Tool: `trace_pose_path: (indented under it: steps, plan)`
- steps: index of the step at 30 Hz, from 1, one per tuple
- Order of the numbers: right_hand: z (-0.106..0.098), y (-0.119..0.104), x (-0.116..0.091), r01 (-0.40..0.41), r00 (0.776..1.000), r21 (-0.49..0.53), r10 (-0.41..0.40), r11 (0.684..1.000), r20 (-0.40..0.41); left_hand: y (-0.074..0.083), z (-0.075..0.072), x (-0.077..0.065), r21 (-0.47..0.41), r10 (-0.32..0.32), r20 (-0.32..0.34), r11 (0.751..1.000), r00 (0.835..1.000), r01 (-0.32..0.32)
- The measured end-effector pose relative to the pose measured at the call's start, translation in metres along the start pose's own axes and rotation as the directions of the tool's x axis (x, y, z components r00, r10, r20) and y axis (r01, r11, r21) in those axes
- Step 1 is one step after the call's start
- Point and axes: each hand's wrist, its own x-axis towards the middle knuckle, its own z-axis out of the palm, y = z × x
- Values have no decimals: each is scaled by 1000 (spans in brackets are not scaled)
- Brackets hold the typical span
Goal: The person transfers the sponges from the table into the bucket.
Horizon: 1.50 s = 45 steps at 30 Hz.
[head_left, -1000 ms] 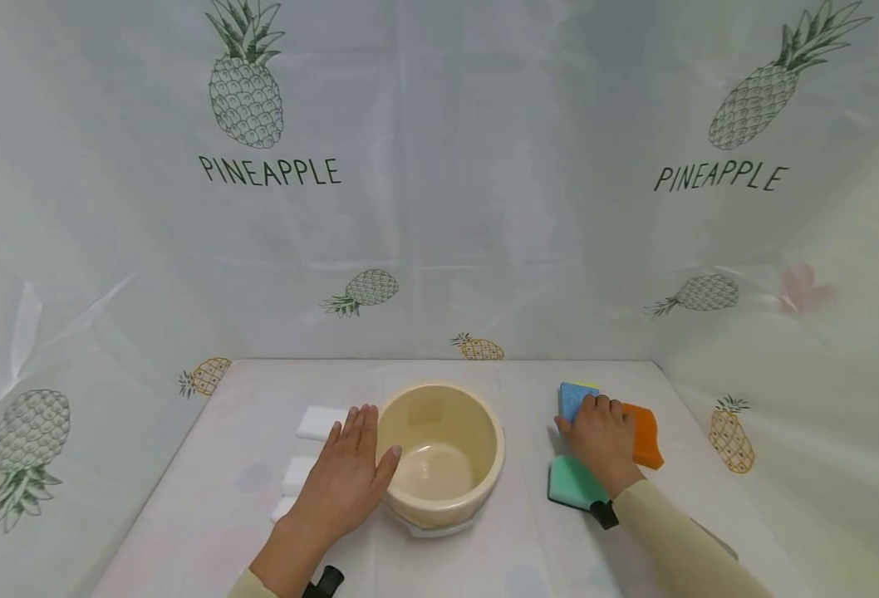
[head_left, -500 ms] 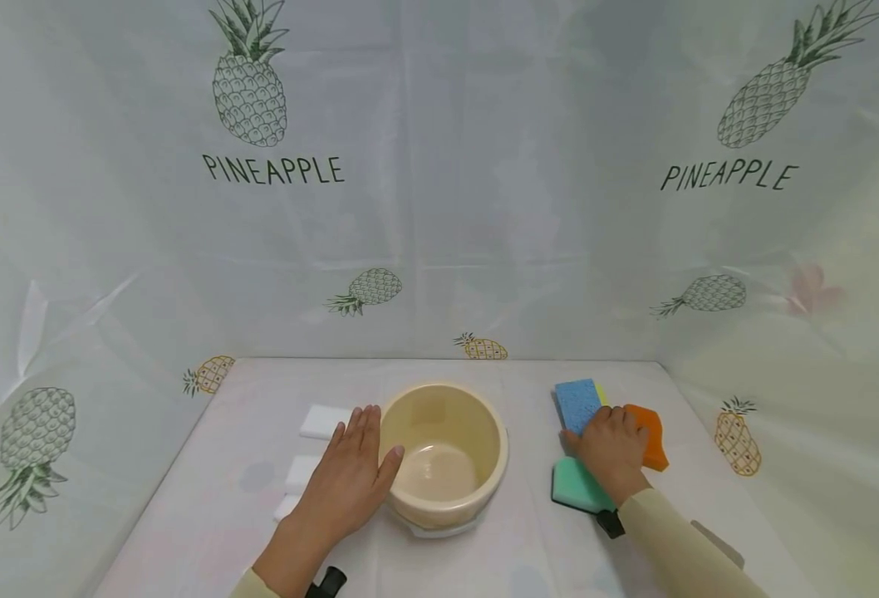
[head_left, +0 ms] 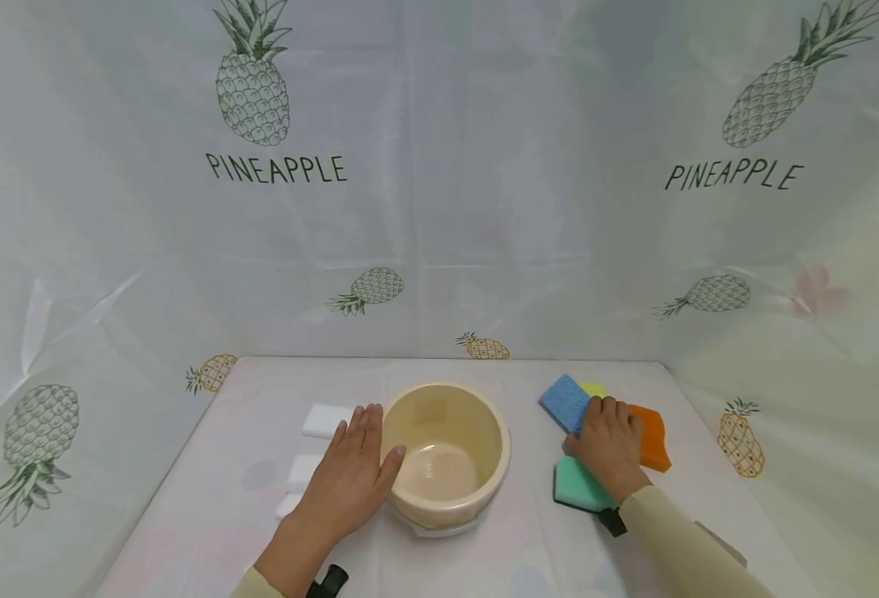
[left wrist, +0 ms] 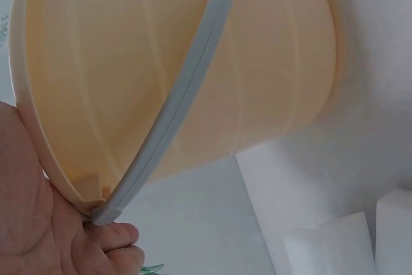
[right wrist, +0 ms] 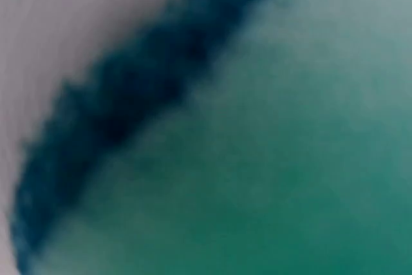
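Observation:
My left hand (head_left: 346, 482) lies along the left side of the cream bucket (head_left: 445, 505), its fingers straight and together at the rim. The bucket's grey handle (left wrist: 170, 117) hangs down its side in the left wrist view. My right hand (head_left: 609, 440) pinches the lower corner of a blue sponge (head_left: 565, 402) between thumb and fingers. Below the hand is a green sponge (head_left: 581, 486) with a dark scouring layer, which fills the right wrist view, blurred. An orange sponge (head_left: 653, 436) lies right of the fingers, and part of a yellow sponge (head_left: 594, 389) shows behind them.
White blocks (head_left: 326, 420) lie left of the bucket, partly behind my left hand. A pineapple-print sheet (head_left: 439, 208) hangs behind and around the pale table (head_left: 215, 490). A greyish flat thing (head_left: 724, 544) shows beside my right sleeve.
The blue sponge has swung at my right hand, its far end turning to the left, uncovering more of its face and of the yellow sponge. My left hand and the bucket stay put.

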Motion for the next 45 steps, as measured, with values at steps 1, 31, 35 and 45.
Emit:
trace_pose_path:
  steps: [1,31,35,45]
  plan:
    - [-1,0,1,22,1000,3,-22,1000,-9,0,1,0,3,-1,-2,1000,1000,1]
    - [-98,-28,42,587,800,-78,-592,806,-92,-1,-3,4,63,2,13,998,1000,-3]
    - [-116,-41,46,608,783,-47,-609,792,-125,-1,-5,3,61,-3,28,998,1000,1]
    - [-146,-88,46,704,702,5,-694,710,-162,0,-7,3,59,-11,59,998,998,8]
